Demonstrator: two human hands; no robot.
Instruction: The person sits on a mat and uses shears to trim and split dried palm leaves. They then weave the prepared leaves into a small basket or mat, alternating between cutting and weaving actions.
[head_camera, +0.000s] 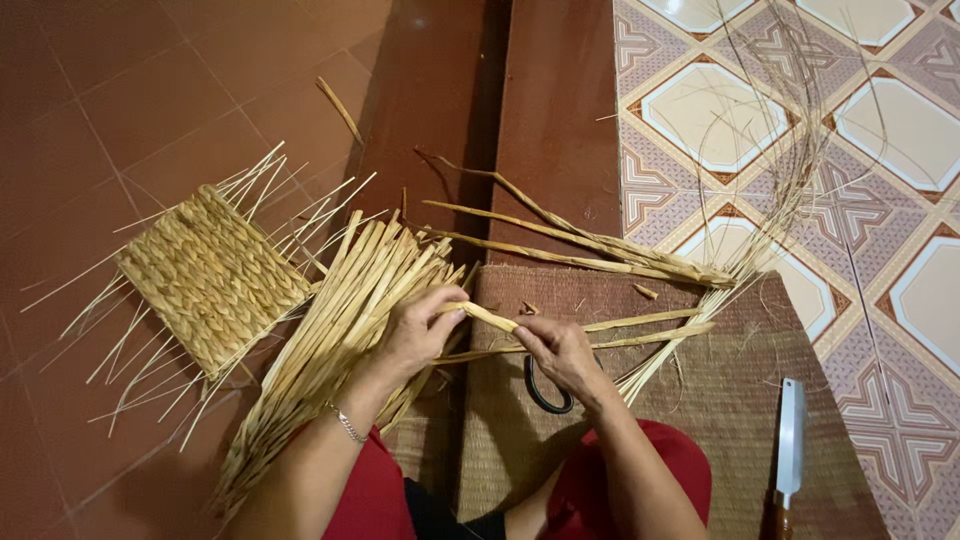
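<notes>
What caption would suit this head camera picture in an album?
Both hands, left hand and right hand, pinch one dried straw strip beside a woven panel.

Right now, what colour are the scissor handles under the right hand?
Black; the scissors lie partly beneath the right hand, seen in the head view.

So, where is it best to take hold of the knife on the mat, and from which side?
Take the knife by its dark handle at the bottom edge of the view, coming from the near side. The pale blade points away from the person, so the handle end is nearest and safe to hold on the woven mat.
</notes>
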